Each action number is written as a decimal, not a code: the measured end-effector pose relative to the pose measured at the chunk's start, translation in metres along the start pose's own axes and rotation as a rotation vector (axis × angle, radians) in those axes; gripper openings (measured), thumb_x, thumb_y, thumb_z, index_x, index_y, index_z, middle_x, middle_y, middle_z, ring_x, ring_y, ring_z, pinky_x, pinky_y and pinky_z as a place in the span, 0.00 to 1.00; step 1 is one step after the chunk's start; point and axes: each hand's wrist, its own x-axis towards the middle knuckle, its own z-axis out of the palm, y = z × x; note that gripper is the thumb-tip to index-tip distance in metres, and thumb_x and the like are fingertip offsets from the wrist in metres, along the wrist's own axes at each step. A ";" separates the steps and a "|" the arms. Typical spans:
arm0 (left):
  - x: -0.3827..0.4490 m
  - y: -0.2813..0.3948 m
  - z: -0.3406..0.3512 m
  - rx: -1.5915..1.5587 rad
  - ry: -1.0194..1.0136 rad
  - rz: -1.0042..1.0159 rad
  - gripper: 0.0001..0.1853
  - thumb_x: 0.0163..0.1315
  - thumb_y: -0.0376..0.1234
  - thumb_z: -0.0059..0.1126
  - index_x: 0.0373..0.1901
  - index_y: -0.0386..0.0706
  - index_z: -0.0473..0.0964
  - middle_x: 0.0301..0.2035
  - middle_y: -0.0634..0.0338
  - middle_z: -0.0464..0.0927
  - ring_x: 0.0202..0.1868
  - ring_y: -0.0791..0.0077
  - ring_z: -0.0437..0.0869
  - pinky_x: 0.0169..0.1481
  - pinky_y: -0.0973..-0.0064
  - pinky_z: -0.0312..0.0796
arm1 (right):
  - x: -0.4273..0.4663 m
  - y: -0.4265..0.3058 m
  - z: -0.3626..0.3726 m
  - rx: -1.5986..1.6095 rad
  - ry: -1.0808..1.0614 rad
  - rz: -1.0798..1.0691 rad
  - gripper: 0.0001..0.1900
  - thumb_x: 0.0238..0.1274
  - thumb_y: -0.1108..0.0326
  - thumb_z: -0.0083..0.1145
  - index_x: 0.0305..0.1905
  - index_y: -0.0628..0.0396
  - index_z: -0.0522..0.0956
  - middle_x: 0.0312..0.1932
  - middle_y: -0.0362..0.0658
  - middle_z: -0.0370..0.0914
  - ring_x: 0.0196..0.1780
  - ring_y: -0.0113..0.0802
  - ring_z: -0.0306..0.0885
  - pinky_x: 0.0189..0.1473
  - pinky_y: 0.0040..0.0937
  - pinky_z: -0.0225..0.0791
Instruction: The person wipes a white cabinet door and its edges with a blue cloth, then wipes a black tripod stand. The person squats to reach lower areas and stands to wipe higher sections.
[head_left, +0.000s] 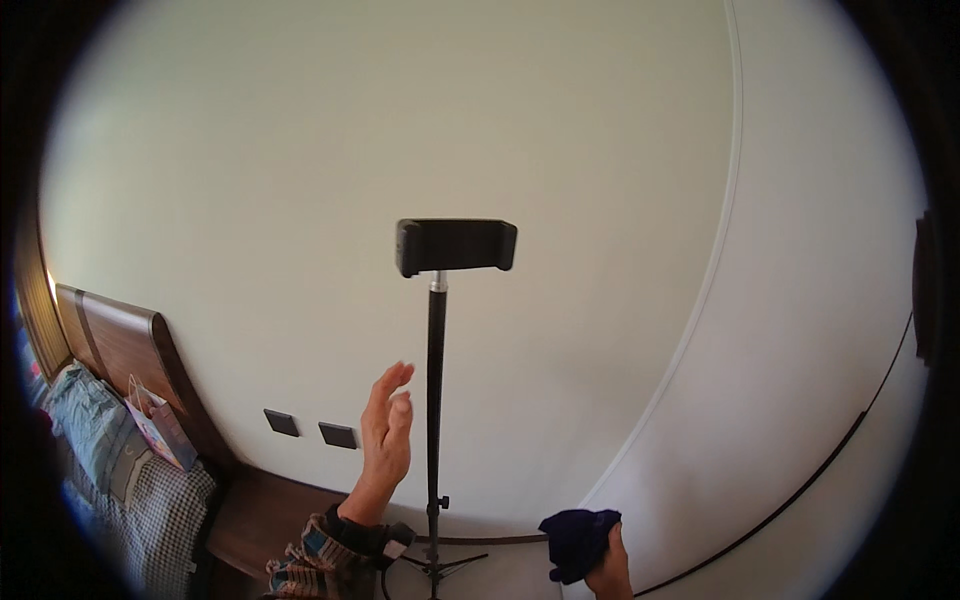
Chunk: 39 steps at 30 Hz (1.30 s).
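Observation:
Straight ahead stands a slim black tripod pole (436, 375) with a black phone clamp (457, 244) on top, no phone in it. My left hand (388, 435) is raised just left of the pole, fingers slightly curled and apart, with nothing in it. A gap shows between the fingertips and the pole. At the lower right, my right hand (612, 566) grips a bunched dark navy cloth (581, 541); most of its fingers are hidden behind the fabric. The tripod's spread legs (450, 566) show at the bottom.
At left is a bed with a brown wooden headboard (120, 330), a blue pillow (94, 427), a paper gift bag (161, 424) and a checked cover (165, 517). A brown wooden cabinet (262, 510) adjoins it. Two dark wall plates (281, 422) sit on the pale wall (570, 150).

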 end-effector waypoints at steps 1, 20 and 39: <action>0.008 0.007 0.005 -0.021 -0.032 0.017 0.28 0.71 0.45 0.42 0.63 0.34 0.62 0.57 0.47 0.71 0.60 0.62 0.71 0.62 0.66 0.64 | 0.004 -0.008 0.009 -0.155 0.048 -0.022 0.35 0.70 0.39 0.32 0.63 0.61 0.64 0.59 0.53 0.71 0.60 0.49 0.71 0.62 0.47 0.65; 0.043 0.019 0.039 -0.531 -0.312 -0.104 0.20 0.73 0.44 0.42 0.47 0.35 0.73 0.22 0.65 0.74 0.21 0.87 0.65 0.27 0.84 0.61 | 0.080 -0.134 0.323 -1.116 -0.051 -1.205 0.15 0.66 0.62 0.53 0.49 0.63 0.75 0.38 0.38 0.77 0.39 0.23 0.69 0.44 0.23 0.66; 0.036 0.020 0.053 -0.549 -0.278 -0.087 0.17 0.72 0.41 0.44 0.43 0.36 0.73 0.20 0.64 0.72 0.25 0.81 0.71 0.31 0.81 0.65 | 0.110 -0.130 0.349 -1.264 -0.222 -0.996 0.13 0.67 0.63 0.54 0.48 0.61 0.74 0.38 0.35 0.75 0.40 0.21 0.68 0.46 0.22 0.65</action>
